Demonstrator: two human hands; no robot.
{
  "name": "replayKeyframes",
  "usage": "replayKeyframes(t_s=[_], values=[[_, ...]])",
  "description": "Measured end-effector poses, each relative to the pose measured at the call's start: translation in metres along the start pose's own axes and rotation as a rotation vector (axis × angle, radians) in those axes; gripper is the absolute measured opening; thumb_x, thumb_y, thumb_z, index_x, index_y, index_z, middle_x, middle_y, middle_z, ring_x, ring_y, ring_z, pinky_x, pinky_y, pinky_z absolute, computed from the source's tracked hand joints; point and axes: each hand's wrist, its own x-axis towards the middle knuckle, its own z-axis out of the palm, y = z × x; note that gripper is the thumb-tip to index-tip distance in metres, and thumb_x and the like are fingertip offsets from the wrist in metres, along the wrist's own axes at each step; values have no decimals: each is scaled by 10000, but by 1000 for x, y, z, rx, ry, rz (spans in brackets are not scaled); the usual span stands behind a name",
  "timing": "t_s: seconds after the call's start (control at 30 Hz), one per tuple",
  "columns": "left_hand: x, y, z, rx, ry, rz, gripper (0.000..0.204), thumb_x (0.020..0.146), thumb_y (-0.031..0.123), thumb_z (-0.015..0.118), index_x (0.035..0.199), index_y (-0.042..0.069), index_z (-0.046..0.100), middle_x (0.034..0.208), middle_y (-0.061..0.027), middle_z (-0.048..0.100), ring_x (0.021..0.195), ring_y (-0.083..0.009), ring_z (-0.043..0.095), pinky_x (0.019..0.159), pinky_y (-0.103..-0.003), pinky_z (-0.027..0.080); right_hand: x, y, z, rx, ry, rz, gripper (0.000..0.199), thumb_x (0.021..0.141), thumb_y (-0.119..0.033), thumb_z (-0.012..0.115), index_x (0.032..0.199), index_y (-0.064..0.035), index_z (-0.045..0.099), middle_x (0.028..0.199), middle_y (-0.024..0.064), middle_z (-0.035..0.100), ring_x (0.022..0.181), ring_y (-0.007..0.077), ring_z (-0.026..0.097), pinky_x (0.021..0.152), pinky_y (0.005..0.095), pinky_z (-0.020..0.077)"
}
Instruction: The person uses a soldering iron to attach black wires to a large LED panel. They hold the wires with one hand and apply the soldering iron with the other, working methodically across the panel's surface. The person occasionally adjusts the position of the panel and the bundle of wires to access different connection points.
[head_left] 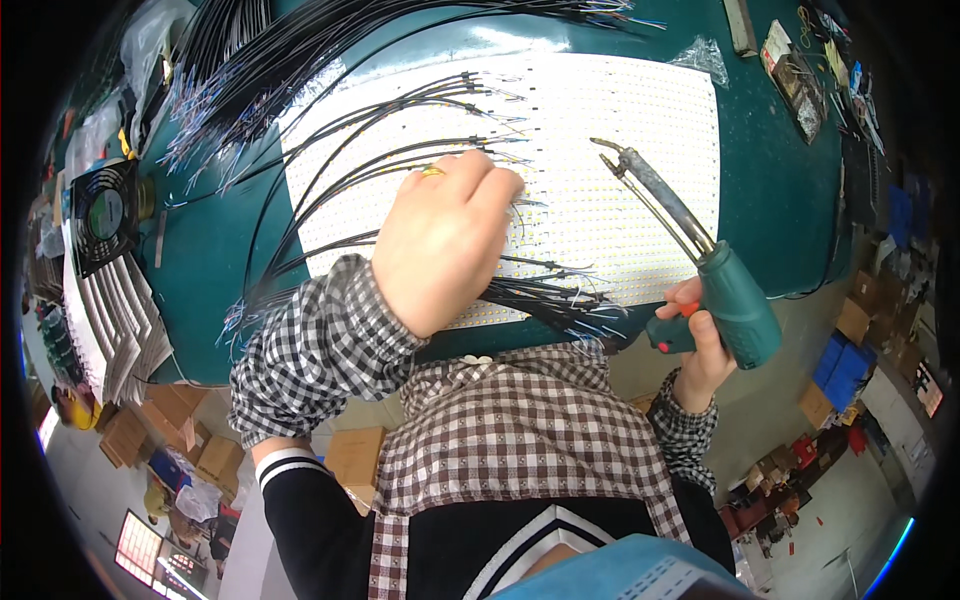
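Observation:
My left hand (447, 235) is closed over the white board (640, 110) with rows of small yellowish dots. It pinches a black cable, whose thin wire ends (530, 203) stick out past the fingers; the fingertips are partly hidden. My right hand (708, 350) is wrapped round the grip of a green soldering gun (738, 305) with a red trigger. Its dark tip points up and left, above the board's right half. Several black cables (400, 100) run across the board's left half. A bundle of cables (540, 297) lies along its near edge.
A thick bundle of black cables (330, 50) with bare wire ends lies at the far left of the green table (790, 200). At left stand a black fan (103, 215) and stacked white boards (120, 320). A dirty tray (797, 85) lies far right. Cardboard boxes (355, 458) stand below.

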Motion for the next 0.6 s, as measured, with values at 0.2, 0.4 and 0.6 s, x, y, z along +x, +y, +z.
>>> replayKeyframes(t_s=[0.2,0.4,0.6], values=[[15,-11,11,-137,-37,39,148,795,51,709,904,29,611,870,-115,577,827,-324,585,708,-405,477,-2,-2,-1,-4,-19,6,413,922,-264,660,1112,98,600,957,184,645,744,248,662,660,345,580],[14,-8,15,-138,28,56,130,798,54,714,869,31,608,837,-116,571,809,-324,585,691,-406,480,-3,-1,-1,-3,8,23,410,925,-254,660,1124,99,599,959,178,647,744,249,665,664,347,580],[7,2,3,-251,58,-115,99,826,66,661,848,25,574,841,-153,600,740,-367,614,646,-449,507,-4,-1,-1,-1,-26,9,410,928,-237,651,1145,105,587,972,184,647,780,261,669,687,360,586]])
